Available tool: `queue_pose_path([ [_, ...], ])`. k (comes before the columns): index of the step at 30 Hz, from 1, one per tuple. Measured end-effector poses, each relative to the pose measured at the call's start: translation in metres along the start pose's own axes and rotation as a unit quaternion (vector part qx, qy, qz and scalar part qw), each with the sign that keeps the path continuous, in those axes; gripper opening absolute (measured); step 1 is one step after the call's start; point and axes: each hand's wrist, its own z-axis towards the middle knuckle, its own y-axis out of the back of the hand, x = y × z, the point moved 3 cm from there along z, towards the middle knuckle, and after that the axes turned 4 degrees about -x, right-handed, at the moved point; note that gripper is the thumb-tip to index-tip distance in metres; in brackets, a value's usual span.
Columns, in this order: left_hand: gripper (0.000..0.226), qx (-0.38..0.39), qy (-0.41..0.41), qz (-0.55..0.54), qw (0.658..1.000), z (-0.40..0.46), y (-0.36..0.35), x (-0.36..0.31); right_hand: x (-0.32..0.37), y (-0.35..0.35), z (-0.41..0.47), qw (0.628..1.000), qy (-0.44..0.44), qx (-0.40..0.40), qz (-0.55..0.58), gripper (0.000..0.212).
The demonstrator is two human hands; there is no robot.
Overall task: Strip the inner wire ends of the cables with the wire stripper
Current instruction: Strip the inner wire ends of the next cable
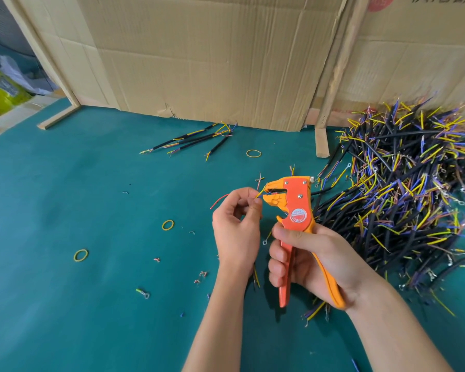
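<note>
The likeliest slip, to my eye, was at the mouth of the wire stripper (293,202); the thin yellow wire end (260,194) sat only just inside its jaws, and a squeeze with the wire off-centre or too shallow could have nicked the strands or left the insulation on; a loose pinch would have let the wire slide out instead of stripping. The left hand (236,224) was raised just left of the stripper's head, thumb and forefinger pinching the small wires and feeding them in, a red wire (218,201) curling out beyond its knuckles; the cable's dark body seemed to run down behind that palm, though I could not see it well. The right hand (309,259) sat below the stripper's head, its grip wrapped round both handles, which stood apart, not yet squeezed home. Right of the stripper lay the big heap of cables (403,189) on the green surface (78,197); beyond it, a few cables (193,139) lay apart.
</note>
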Motion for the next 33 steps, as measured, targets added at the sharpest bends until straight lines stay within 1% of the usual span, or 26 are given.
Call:
queue_pose_path([
  [6,0.018,0.003,0.0,-0.009,1.0,0.0,-0.001,0.0,-0.002,-0.003,0.002,1.0,-0.01,-0.025,0.008,0.032],
  [11,0.019,0.004,-0.002,-0.011,1.0,-0.001,0.0,-0.002,-0.005,-0.003,0.002,0.999,0.005,-0.047,-0.009,0.037],
  [16,0.007,0.006,0.016,-0.024,1.0,-0.001,-0.001,-0.004,-0.005,-0.008,0.001,0.999,0.022,-0.046,-0.001,0.034],
  [19,0.006,0.012,0.023,-0.029,0.999,-0.001,-0.001,-0.005,-0.005,-0.01,0.0,0.997,0.034,-0.068,0.002,0.039],
  [21,0.007,0.009,0.028,-0.024,0.999,-0.001,-0.001,-0.004,-0.006,-0.01,0.001,0.994,0.045,-0.097,-0.014,0.045],
  [23,0.008,0.005,0.031,-0.014,0.999,-0.002,-0.001,-0.004,-0.004,-0.011,0.0,0.993,0.05,-0.104,-0.032,0.052],
  [25,0.008,0.002,0.033,-0.013,0.999,-0.002,-0.001,-0.005,-0.003,-0.011,-0.001,0.996,0.042,-0.077,-0.02,0.047],
  [27,0.008,-0.003,0.038,-0.014,0.999,-0.001,-0.001,-0.005,-0.002,-0.012,-0.002,0.998,0.029,-0.042,0.024,0.032],
  [29,0.008,-0.004,0.043,-0.015,0.999,-0.002,-0.001,-0.004,0.0,-0.011,-0.004,0.998,0.03,-0.017,0.046,0.023],
  [31,0.008,-0.005,0.051,-0.025,0.998,-0.002,-0.001,-0.004,0.004,-0.009,-0.005,0.997,0.041,-0.014,0.057,0.019],
  [33,0.008,-0.001,0.051,-0.033,0.998,-0.002,-0.001,-0.005,0.01,-0.004,-0.007,0.996,0.051,-0.028,0.071,0.023],
])
